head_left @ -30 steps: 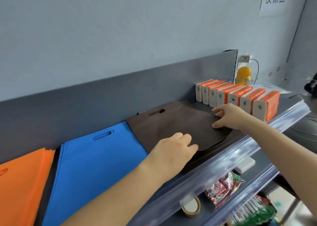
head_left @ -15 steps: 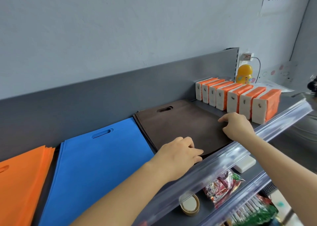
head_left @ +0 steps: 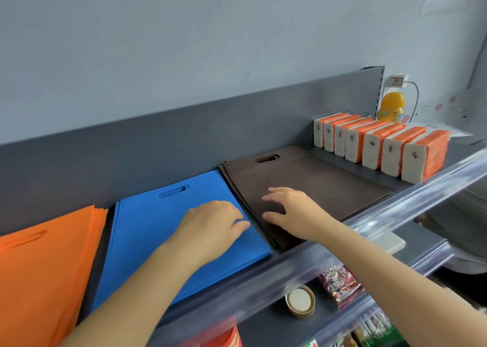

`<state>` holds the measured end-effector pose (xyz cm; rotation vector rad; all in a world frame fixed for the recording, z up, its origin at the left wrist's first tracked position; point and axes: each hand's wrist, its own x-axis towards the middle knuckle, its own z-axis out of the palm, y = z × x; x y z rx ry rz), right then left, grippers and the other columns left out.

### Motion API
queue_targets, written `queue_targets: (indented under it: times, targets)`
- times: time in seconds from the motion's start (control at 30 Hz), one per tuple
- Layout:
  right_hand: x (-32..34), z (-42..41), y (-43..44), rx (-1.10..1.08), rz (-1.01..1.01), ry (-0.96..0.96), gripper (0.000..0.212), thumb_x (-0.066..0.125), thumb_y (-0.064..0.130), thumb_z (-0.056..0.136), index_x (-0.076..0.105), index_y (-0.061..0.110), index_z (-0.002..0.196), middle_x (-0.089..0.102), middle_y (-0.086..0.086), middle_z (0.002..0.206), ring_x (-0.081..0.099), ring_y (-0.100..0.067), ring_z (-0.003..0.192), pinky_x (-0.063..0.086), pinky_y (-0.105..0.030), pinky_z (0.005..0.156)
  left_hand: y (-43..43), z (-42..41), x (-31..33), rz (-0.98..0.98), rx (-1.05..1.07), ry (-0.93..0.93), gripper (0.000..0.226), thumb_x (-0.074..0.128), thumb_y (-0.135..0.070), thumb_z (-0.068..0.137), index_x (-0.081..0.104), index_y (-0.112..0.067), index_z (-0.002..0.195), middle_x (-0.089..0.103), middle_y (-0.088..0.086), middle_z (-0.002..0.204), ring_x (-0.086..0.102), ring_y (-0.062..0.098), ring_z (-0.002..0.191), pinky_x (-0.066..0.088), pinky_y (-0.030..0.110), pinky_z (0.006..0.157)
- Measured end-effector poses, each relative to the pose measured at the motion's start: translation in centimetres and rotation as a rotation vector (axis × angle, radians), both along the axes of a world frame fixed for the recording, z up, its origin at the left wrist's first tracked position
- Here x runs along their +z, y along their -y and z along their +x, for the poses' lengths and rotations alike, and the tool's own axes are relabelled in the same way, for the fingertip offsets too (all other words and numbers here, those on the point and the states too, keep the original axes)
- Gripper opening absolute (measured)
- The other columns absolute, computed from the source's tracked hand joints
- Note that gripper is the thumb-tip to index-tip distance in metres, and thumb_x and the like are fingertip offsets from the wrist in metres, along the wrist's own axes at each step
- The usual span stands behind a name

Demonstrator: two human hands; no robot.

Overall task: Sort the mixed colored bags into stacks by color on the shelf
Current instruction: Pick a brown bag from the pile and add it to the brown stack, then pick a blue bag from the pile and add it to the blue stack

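Three flat stacks of bags lie side by side on the dark shelf (head_left: 369, 174): orange bags (head_left: 44, 257) at the left, blue bags (head_left: 158, 241) in the middle, brown bags (head_left: 316, 186) at the right. My left hand (head_left: 213, 223) rests palm down on the right edge of the blue stack, fingers curled and pointing toward the brown one. Over the left front part of the brown stack my right hand (head_left: 292, 212) lies with fingers spread, holding nothing.
A row of orange-and-white packs (head_left: 379, 144) stands at the shelf's right end, an orange bottle (head_left: 391, 107) behind it. A clear plastic rail (head_left: 395, 209) runs along the front edge. The lower shelf holds a snack packet (head_left: 338, 286) and a round lid (head_left: 300, 300).
Both hands moved left: the left from the brown stack's front onto the blue stack, the right from the brown stack's right side to its left part. The brown bags now lie flat.
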<state>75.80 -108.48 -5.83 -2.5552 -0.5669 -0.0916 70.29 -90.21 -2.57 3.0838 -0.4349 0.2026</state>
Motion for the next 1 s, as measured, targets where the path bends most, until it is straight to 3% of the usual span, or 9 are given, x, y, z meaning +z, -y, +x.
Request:
queue_targets:
  times: [0.07,0.17,0.3,0.47,0.67,0.9,1.0]
  targets:
    - [-0.2,-0.2,-1.3,0.045,-0.050,-0.053,0.055,0.056,0.041,0.089,0.040,0.025,0.140,0.025,0.003,0.154,0.023,-0.019,0.142,0.024,-0.039,0.115,-2.1,-0.6,-0.4,0.017,0.118,0.000,0.037,0.036,-0.046,0.096,0.062,-0.022,0.110,0.058,-0.011,0.117,0.053,0.014,0.106,0.044,0.034,0.079]
    - [-0.5,0.1,-2.7,0.063,-0.216,-0.141,0.057,0.047,0.045,0.092,0.030,0.031,0.145,0.014,0.002,0.157,0.006,-0.024,0.146,0.007,-0.054,0.115,-3.9,-1.5,-1.4,0.049,0.210,-0.083,0.044,0.037,-0.048,0.096,0.050,-0.023,0.129,0.048,-0.012,0.133,0.043,0.014,0.121,0.042,0.034,0.088]
    - [-1.0,0.9,-2.5,0.034,-0.282,-0.186,0.053,0.040,0.041,0.094,0.025,0.037,0.145,0.009,0.004,0.158,0.002,-0.024,0.146,-0.001,-0.057,0.113,-4.8,-2.0,-2.7,-0.017,0.215,-0.123,0.051,0.035,-0.050,0.096,0.039,-0.024,0.140,0.038,-0.012,0.143,0.035,0.013,0.130,0.036,0.031,0.100]
    - [-1.2,1.4,-1.1,0.008,-0.322,-0.169,0.048,0.036,0.035,0.098,0.025,0.039,0.144,0.009,0.007,0.158,0.004,-0.022,0.146,0.002,-0.056,0.114,-5.2,-2.0,-3.2,-0.067,0.193,-0.126,0.052,0.035,-0.048,0.097,0.037,-0.022,0.142,0.035,-0.007,0.147,0.031,0.015,0.133,0.027,0.029,0.108]
    - [-0.1,0.0,-2.4,-0.084,-0.310,-0.183,0.052,0.038,0.019,0.095,0.028,0.029,0.145,0.013,0.002,0.157,0.009,-0.023,0.145,0.007,-0.055,0.114,-7.1,-4.8,-2.3,-0.089,0.133,-0.104,0.054,0.035,-0.045,0.098,0.025,-0.026,0.147,0.012,-0.012,0.155,0.014,0.010,0.141,0.020,0.033,0.113]
    - [2.8,-7.7,-13.4,-0.010,-0.087,0.145,0.048,0.038,0.009,0.095,0.034,0.018,0.143,0.024,-0.002,0.154,0.032,-0.026,0.136,0.017,-0.044,0.114,-16.3,-15.0,0.4,-0.055,0.197,0.162,0.045,0.035,-0.045,0.097,0.035,-0.033,0.141,0.029,-0.018,0.149,0.024,0.003,0.136,0.029,0.027,0.105]
    - [3.9,-13.5,-21.0,0.112,0.016,0.188,0.047,0.039,0.007,0.094,0.038,0.017,0.140,0.034,-0.002,0.149,0.035,-0.029,0.132,0.030,-0.038,0.107,-22.7,-21.5,0.8,-0.031,0.274,0.227,0.043,0.036,-0.046,0.097,0.039,-0.035,0.139,0.033,-0.020,0.145,0.028,0.002,0.133,0.031,0.024,0.102]
